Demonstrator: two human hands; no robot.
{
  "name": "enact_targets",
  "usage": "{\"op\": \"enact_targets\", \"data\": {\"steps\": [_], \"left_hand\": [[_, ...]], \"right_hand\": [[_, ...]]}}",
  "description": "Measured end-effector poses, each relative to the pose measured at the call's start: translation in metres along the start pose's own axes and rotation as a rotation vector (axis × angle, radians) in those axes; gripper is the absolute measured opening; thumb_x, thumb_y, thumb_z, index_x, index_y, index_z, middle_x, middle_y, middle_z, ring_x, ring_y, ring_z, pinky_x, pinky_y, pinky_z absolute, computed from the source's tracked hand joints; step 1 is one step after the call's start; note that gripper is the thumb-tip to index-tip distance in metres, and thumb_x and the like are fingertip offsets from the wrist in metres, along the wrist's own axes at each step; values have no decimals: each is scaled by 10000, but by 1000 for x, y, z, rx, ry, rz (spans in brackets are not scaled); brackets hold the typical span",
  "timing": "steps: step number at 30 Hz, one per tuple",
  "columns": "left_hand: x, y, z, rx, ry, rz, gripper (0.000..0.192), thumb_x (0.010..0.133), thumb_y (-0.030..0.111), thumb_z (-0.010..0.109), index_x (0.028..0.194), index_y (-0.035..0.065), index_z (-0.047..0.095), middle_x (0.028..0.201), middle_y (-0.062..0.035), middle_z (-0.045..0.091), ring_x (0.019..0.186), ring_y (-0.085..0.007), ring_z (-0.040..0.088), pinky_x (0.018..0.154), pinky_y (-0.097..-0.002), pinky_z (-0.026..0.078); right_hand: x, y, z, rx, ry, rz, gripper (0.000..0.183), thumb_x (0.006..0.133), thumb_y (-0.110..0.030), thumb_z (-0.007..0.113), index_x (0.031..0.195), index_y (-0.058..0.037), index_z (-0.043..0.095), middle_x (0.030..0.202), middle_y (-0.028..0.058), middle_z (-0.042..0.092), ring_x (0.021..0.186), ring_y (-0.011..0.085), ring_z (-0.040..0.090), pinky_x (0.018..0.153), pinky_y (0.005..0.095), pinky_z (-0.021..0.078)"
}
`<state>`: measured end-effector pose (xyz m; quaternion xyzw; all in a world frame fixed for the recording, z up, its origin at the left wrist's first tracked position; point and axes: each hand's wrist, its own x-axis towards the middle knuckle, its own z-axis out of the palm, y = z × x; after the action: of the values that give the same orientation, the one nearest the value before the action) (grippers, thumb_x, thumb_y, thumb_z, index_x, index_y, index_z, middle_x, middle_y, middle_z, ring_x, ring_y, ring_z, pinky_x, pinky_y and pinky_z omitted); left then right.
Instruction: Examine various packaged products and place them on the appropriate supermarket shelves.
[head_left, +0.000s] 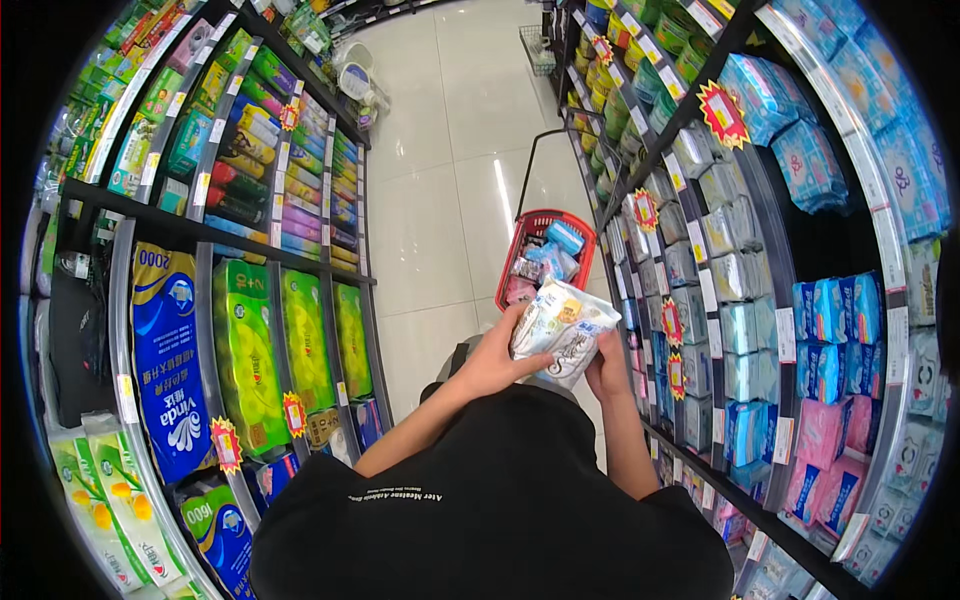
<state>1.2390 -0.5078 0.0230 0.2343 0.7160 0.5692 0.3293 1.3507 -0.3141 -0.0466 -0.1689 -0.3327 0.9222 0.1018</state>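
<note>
A white soft pack of sanitary pads (564, 328) with printed writing is held in front of my torso by both hands. My left hand (504, 352) grips its left side, the thumb lying across the lower front. At the pack's right edge, my right hand (606, 366) holds on, its fingers partly hidden behind the pack. Beyond the pack, a red plastic shopping basket (511, 262) stands on the floor with its long black handle (531, 161) raised. Inside it lie a blue pack (565, 237), a pink pack (520, 290) and other wrapped packs. The held pack hides the basket's near end.
Shelves of tissue packs, including a large blue Vinda pack (169, 367) and green packs (251, 360), line my left. On my right, shelves hold blue packs (836, 307) and pink packs (817, 480). A pale tiled floor (420, 225) runs between them. A wire basket (537, 51) juts out ahead.
</note>
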Motion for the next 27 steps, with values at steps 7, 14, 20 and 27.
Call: {"op": "enact_targets", "data": {"steps": [7,14,20,27], "left_hand": [[31,-16,-100,205,42,319,966,747,206,914,1554,37,411,1366,-136,543,1230,-259,579,1091,-390,439],[57,-26,-239,-402,106,304,986,791,105,848,1591,34,274,1468,-194,479,1386,-277,479,1149,-408,391],[64,-51,-364,-476,-28,161,1106,737,150,885,1598,6,204,1490,-185,448,1403,-269,444,1166,-399,369],[72,-77,-430,-317,-128,50,1104,648,158,963,1534,10,320,1415,-139,523,1352,-237,491,1145,-396,390]], "right_hand": [[56,-33,48,-782,-218,8,806,770,-137,888,1440,-42,450,1443,113,542,1310,194,536,1067,358,438],[135,69,191,-567,-139,-18,908,742,-94,917,1485,1,405,1387,114,584,1302,218,552,1104,390,446],[192,142,281,-612,23,17,789,777,-95,907,1422,3,465,1316,112,636,1219,183,608,1029,354,503],[249,159,312,-768,-90,118,682,781,-114,910,1338,-1,534,1254,100,676,1174,164,635,1009,342,510]]}}
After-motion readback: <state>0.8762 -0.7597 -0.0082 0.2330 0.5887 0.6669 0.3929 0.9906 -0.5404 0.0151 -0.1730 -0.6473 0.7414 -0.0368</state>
